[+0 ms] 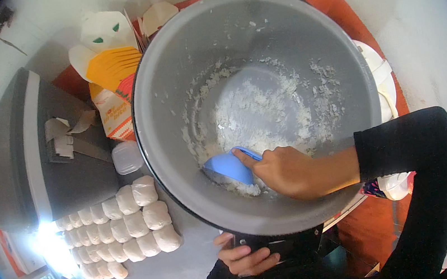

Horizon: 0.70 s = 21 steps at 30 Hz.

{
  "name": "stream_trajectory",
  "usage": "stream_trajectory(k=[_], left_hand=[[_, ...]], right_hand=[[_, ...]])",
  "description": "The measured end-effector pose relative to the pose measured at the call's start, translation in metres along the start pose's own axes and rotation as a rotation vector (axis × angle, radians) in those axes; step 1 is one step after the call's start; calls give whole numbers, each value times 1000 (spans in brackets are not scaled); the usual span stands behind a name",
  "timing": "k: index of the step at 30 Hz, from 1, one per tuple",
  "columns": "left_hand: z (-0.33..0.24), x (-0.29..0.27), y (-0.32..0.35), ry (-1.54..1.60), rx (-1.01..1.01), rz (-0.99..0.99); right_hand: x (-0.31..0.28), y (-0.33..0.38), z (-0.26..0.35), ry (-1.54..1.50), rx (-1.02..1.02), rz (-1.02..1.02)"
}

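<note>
— Item one, the large grey pot (256, 107)?
— Tipped toward the person at the bench (156, 270) edge; rice remnants (265, 111) cling to its floor and lower wall.

— Item two, the blue rice paddle (228, 167)?
— Inside the pot, near side, blade down on a small clump. Right hand (290, 173) clenched round its handle, forefinger laid along it.

— Left hand (245, 256)?
— Gripping the black handle (274, 243) under the rim, steadying the tilt.

— How to scrape well, in your view?
— Blade flat to the metal, short strokes gathering grains toward the low side; hold the tilt firm.

— Nearby?
— Rows of wrapped rice portions (127, 222), a clear small container (127, 156), an orange-and-white carton (110, 75).
</note>
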<state>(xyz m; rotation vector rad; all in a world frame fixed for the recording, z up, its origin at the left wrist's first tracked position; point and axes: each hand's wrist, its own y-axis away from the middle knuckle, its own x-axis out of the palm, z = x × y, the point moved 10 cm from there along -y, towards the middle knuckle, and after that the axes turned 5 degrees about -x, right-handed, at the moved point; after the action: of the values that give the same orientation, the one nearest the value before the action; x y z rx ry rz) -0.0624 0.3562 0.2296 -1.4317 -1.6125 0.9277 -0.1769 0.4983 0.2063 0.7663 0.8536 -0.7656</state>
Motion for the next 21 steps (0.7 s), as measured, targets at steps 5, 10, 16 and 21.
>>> stream_trajectory(k=[5, 10, 16, 21], left_hand=[[5, 0, 0, -110, -86, 293], [5, 2, -2, -121, -122, 294], [3, -4, 3, -141, -80, 298], [7, 0, 1, -126, -125, 290]], right_hand=[[-19, 16, 14, 41, 129, 89], [-4, -5, 7, 48, 53, 49], [-47, 35, 39, 13, 23, 112], [-13, 6, 8, -71, 174, 110]])
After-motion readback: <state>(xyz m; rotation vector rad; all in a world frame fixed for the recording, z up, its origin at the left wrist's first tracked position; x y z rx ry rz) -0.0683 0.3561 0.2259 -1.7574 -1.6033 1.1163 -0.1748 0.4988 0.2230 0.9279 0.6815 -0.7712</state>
